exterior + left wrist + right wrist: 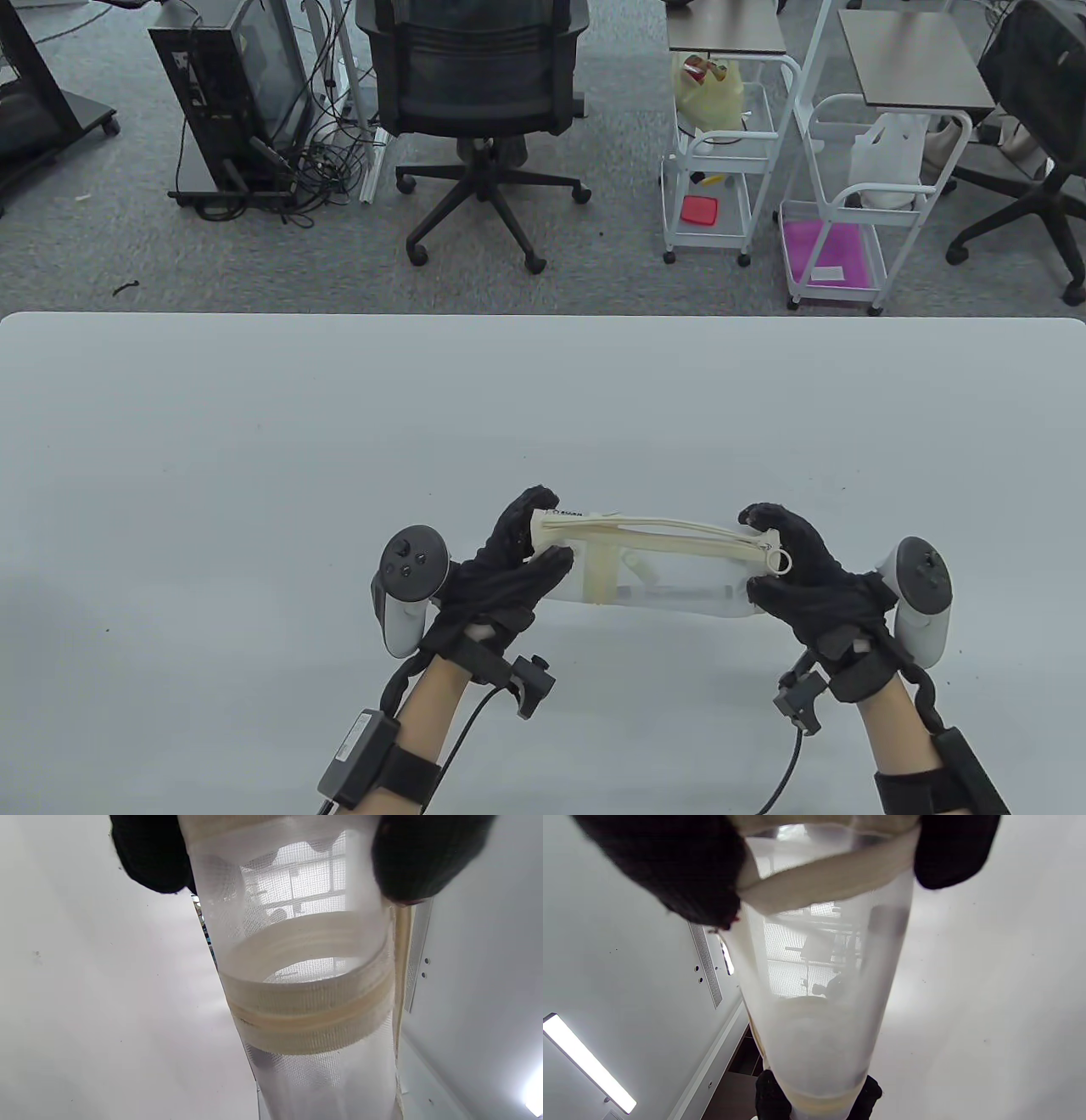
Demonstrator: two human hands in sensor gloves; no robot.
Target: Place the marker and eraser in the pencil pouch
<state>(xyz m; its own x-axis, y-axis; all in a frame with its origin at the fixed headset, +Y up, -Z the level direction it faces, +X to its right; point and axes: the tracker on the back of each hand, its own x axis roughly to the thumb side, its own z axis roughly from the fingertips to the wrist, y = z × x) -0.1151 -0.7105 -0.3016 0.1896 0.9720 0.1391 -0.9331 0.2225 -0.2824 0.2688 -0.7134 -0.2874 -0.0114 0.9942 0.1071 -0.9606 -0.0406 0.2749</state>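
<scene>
A translucent mesh pencil pouch (670, 569) with cream trim and a cream zipper along its top is held between both hands above the table (254, 475). My left hand (530, 552) grips its left end, my right hand (776, 552) grips its right end by the ring zipper pull (782, 561). Pale shapes of a marker (670, 588) and an eraser (638, 564) show through the mesh. The left wrist view shows the pouch (305, 993) hanging below my fingertips (418, 861). The right wrist view shows the pouch (818, 984) from the other end, with a dark shape (886, 921) inside.
Beyond the table's far edge stand an office chair (475, 93), a computer tower (229, 93) and two white carts (721, 153).
</scene>
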